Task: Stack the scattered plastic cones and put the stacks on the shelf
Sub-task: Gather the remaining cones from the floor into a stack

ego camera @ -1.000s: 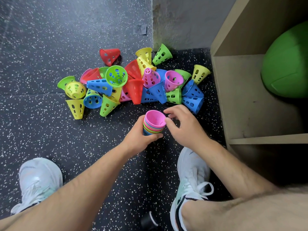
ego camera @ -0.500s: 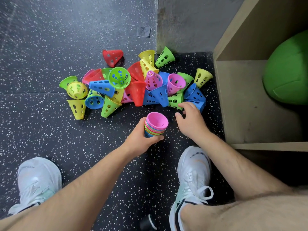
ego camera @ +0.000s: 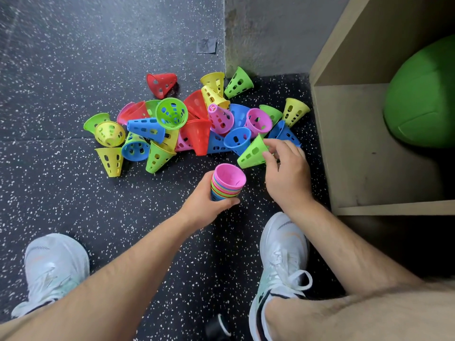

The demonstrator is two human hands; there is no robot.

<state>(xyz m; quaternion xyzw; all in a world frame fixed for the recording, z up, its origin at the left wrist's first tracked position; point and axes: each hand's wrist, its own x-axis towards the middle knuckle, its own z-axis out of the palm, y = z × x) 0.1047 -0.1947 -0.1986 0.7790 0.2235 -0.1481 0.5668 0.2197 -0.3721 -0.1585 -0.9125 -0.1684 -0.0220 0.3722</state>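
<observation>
A heap of perforated plastic cones (ego camera: pixel 197 124) in red, yellow, green, blue and pink lies scattered on the dark speckled floor. My left hand (ego camera: pixel 206 205) grips a nested stack of cones (ego camera: pixel 227 183) with a pink one on top, its wide mouth facing up. My right hand (ego camera: pixel 285 168) pinches a green cone (ego camera: pixel 252 153) by its narrow end, just right of and above the stack. The wooden shelf (ego camera: pixel 357 148) stands open at the right.
A large green ball (ego camera: pixel 423 94) sits inside the shelf compartment. A grey wall corner (ego camera: pixel 266 33) rises behind the heap. My two white shoes (ego camera: pixel 283 262) (ego camera: pixel 54 267) rest on the floor near the bottom. A small black object (ego camera: pixel 218 327) lies at the bottom edge.
My right hand left the stack, reached to the heap's right side and picked up a green cone, now pulled toward the stack. My left hand kept holding the stack.
</observation>
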